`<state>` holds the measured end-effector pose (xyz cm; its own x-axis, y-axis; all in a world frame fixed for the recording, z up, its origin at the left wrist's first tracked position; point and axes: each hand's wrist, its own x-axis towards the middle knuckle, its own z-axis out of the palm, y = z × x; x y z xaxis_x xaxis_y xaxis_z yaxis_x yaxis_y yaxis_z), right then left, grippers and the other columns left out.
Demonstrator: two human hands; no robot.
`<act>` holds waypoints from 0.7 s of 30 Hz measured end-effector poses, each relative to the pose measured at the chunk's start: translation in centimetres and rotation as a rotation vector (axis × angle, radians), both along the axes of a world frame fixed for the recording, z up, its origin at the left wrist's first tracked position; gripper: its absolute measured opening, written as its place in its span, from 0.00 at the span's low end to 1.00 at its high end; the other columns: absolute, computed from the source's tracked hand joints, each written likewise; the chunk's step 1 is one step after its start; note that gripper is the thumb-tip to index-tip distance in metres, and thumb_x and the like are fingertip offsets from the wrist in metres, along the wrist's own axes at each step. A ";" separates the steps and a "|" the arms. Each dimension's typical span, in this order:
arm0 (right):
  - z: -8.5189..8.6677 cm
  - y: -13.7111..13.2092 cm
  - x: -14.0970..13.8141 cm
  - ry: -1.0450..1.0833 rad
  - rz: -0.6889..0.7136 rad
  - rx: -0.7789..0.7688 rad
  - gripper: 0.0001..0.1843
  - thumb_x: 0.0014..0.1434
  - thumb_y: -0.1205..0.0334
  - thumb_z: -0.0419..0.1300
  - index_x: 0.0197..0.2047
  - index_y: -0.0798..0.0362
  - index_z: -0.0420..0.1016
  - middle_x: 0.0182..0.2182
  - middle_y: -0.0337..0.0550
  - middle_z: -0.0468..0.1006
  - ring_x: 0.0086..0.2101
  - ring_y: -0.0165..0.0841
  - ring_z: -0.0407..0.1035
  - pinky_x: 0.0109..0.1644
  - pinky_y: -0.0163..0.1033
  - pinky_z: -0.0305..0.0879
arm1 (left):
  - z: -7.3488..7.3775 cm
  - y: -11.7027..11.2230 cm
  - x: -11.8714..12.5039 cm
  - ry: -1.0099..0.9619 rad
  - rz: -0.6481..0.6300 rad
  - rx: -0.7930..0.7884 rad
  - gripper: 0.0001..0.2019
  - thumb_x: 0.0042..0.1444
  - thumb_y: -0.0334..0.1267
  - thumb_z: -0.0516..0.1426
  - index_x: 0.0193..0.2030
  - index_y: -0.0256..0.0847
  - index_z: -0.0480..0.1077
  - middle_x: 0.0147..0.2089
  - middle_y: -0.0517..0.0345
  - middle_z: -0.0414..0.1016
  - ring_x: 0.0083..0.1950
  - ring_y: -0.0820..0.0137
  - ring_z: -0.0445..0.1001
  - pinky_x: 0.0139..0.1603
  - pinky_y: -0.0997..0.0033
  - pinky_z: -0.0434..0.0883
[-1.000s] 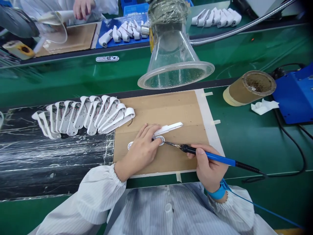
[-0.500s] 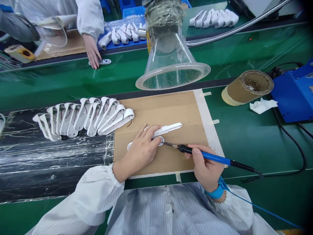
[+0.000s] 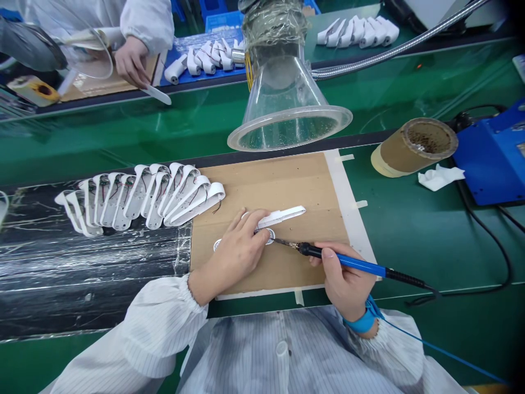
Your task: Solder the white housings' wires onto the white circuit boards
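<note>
My right hand [image 3: 349, 276] grips the blue handle of a soldering iron [image 3: 340, 261], its tip pointing left. The tip touches or nearly touches the rounded end of a flat white part [image 3: 270, 236] on the cardboard. My left hand [image 3: 239, 253] lies over this part, thumb and fingers closed on it; its other end [image 3: 217, 244] shows left of the hand. Just behind, a long white plastic shell [image 3: 283, 216] extends from under my left fingers. Any wire at the fingertips is too small to make out.
A row of white shells with wires [image 3: 143, 197] lies at left on black wrap. A clear fume hood [image 3: 289, 120] hangs ahead. At right are a cardboard tube [image 3: 410, 148], a crumpled tissue [image 3: 441, 177] and a blue soldering station [image 3: 488, 158]. A co-worker's hand [image 3: 133, 61] is across.
My hands and the soldering iron have hardly moved. The co-worker's hand has drawn back to the left and now holds up a white piece that lay on the green surface.
</note>
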<state>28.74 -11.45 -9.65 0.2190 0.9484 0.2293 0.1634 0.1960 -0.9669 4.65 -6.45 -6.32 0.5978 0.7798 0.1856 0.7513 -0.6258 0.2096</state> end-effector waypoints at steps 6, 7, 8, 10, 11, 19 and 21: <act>0.1 0.1 0.3 -0.012 -0.041 0.004 0.06 0.70 0.63 0.66 0.44 0.50 0.87 0.26 0.36 0.84 0.26 0.33 0.81 0.33 0.38 0.80 | 0.0 -0.1 0.0 -0.004 -0.001 0.001 0.07 0.73 0.27 0.52 0.45 0.37 0.71 0.66 0.37 0.70 0.63 0.53 0.77 0.71 0.35 0.74; 0.2 0.1 0.4 -0.006 -0.051 0.009 0.06 0.70 0.63 0.66 0.44 0.50 0.87 0.26 0.37 0.84 0.27 0.33 0.81 0.33 0.39 0.80 | 0.0 -0.1 0.0 -0.002 -0.001 0.000 0.07 0.73 0.27 0.52 0.45 0.37 0.71 0.66 0.37 0.70 0.63 0.53 0.76 0.71 0.35 0.75; 0.3 0.1 0.5 0.000 -0.060 0.013 0.06 0.70 0.63 0.65 0.44 0.51 0.86 0.26 0.37 0.84 0.26 0.34 0.81 0.33 0.39 0.80 | 0.0 -0.1 0.0 0.000 0.000 0.000 0.08 0.73 0.27 0.52 0.44 0.38 0.71 0.66 0.38 0.70 0.63 0.53 0.76 0.70 0.35 0.75; 0.4 0.3 0.9 0.009 -0.087 0.024 0.07 0.71 0.62 0.65 0.43 0.52 0.86 0.26 0.37 0.84 0.26 0.34 0.81 0.33 0.40 0.80 | 0.0 -0.1 0.0 0.004 0.003 0.005 0.08 0.73 0.27 0.52 0.44 0.38 0.71 0.66 0.38 0.70 0.63 0.53 0.77 0.71 0.36 0.75; 0.5 0.5 1.3 0.015 -0.111 0.037 0.08 0.71 0.62 0.65 0.42 0.52 0.86 0.25 0.37 0.83 0.25 0.34 0.80 0.33 0.41 0.79 | 0.0 -0.1 0.0 0.003 0.005 0.011 0.08 0.73 0.27 0.52 0.44 0.38 0.71 0.66 0.38 0.70 0.62 0.54 0.77 0.72 0.35 0.74; 2.9 7.2 7.7 0.095 -0.580 0.408 0.11 0.67 0.57 0.64 0.38 0.54 0.85 0.21 0.36 0.79 0.20 0.33 0.74 0.27 0.40 0.73 | -0.6 0.2 -0.4 -0.041 0.010 0.077 0.09 0.71 0.25 0.52 0.42 0.39 0.72 0.64 0.39 0.73 0.60 0.53 0.77 0.66 0.37 0.78; 3.9 9.3 9.5 0.076 -0.691 0.494 0.12 0.67 0.55 0.63 0.40 0.54 0.85 0.21 0.36 0.79 0.22 0.34 0.75 0.27 0.40 0.71 | -0.7 0.2 -0.4 -0.059 0.019 0.071 0.09 0.72 0.26 0.52 0.43 0.39 0.73 0.64 0.39 0.73 0.60 0.53 0.78 0.65 0.37 0.79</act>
